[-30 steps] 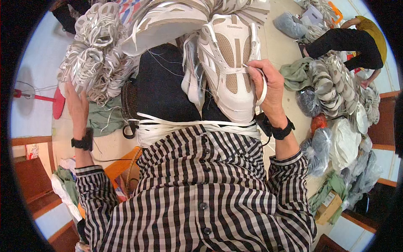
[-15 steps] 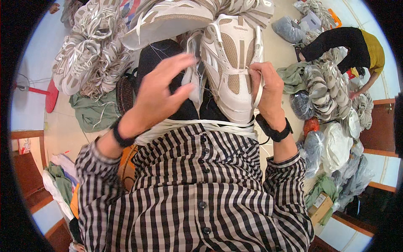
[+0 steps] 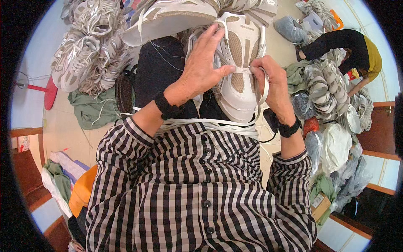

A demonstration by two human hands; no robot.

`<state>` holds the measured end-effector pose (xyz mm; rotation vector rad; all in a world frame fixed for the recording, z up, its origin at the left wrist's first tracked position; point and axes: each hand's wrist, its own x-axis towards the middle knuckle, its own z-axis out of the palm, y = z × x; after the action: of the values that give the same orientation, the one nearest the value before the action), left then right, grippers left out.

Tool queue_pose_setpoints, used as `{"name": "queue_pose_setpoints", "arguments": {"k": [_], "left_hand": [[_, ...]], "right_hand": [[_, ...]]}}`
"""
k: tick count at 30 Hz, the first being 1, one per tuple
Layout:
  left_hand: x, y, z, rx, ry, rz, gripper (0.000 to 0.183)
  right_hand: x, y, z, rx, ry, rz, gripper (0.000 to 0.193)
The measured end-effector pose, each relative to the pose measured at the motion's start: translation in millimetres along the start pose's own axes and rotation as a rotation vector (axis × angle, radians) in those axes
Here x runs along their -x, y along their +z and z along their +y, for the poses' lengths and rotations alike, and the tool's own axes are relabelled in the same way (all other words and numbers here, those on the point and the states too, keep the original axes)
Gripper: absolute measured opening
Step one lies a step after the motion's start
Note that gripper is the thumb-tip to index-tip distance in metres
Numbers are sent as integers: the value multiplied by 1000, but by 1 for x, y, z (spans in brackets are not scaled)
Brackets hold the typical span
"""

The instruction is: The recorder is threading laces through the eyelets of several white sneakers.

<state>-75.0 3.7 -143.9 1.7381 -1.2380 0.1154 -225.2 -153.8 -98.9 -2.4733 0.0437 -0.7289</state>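
Observation:
A white and beige sneaker upper (image 3: 237, 94) lies toe toward me over my dark-trousered lap, a pale shoelace (image 3: 263, 94) crossing its front. At the shoe's right edge my right hand (image 3: 272, 80) is closed, pinching this lace, which loops down past the wrist. My left hand (image 3: 201, 67) lies along the shoe's left side with its fingers stretched and apart. Its fingertips touch the eyelet edge and its thumb reaches the lace crossing. A bundle of loose white laces (image 3: 210, 123) rests across my waist.
Another sneaker (image 3: 176, 19) with its pale sole sits just beyond, among more shoes. Piles of sneakers (image 3: 90, 50) stand at left, near a green cloth (image 3: 94, 109). At right, a bending person (image 3: 357, 50) is beside stacked shoes (image 3: 323, 88) and plastic bags (image 3: 336, 145).
My left hand has moved right and away from me, onto the shoe's left side. My right hand stays by the lace at the right edge, shifted slightly right.

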Motion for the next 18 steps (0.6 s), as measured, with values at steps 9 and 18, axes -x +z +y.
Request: {"name": "queue_pose_setpoints", "arguments": {"k": [9,18], "left_hand": [[0,7,0,-58,23,14,94],[1,17,2,-132,64,43,93]], "right_hand": [[-7,-5,4,40,24,-102,6],[-7,-6,1,328,-170,-194,28]]}}
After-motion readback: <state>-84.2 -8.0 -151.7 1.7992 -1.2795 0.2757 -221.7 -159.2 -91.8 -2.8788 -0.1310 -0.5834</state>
